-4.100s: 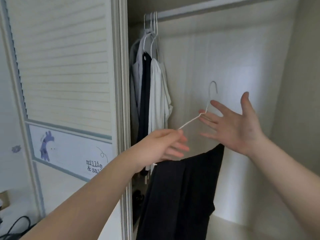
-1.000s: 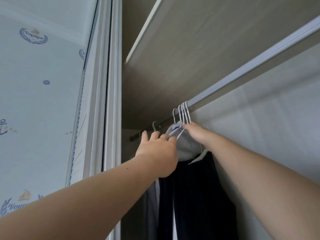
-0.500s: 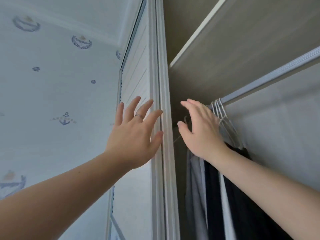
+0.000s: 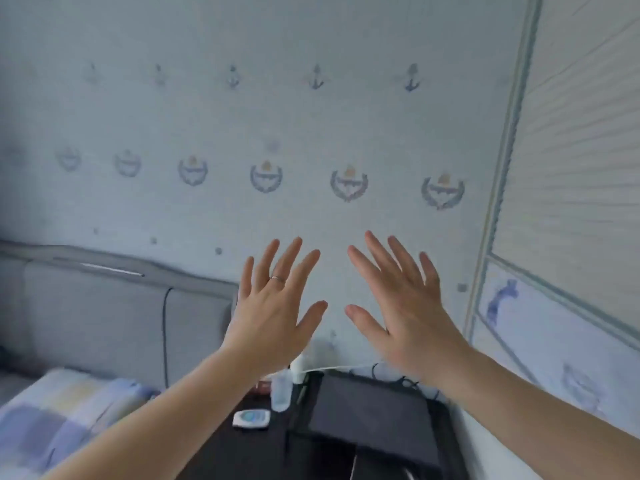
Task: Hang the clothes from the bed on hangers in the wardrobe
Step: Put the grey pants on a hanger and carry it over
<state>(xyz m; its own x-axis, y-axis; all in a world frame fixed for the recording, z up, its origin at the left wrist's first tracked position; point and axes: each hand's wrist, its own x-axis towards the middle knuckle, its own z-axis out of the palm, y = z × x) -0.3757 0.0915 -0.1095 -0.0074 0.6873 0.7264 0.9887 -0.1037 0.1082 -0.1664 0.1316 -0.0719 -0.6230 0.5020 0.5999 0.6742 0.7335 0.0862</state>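
Note:
My left hand (image 4: 273, 306) and my right hand (image 4: 401, 306) are both raised in front of me with fingers spread, holding nothing. Behind them is the patterned wall. The bed (image 4: 62, 410) with a checked cover shows at the lower left, below its grey padded headboard (image 4: 104, 306). No clothes on the bed are visible in this blurred view. The wardrobe's slatted sliding door (image 4: 581, 168) fills the right edge. The wardrobe's inside, its rail and the hangers are out of view.
A dark bedside table (image 4: 263, 448) stands below my hands. On it are a small white device (image 4: 251, 418), a clear bottle (image 4: 281, 391), a dark flat item (image 4: 374, 410) and some cables.
My view has swung left and down from the wardrobe rail to the wall and bed. Both hands have left the hangers and come away empty, fingers spread.

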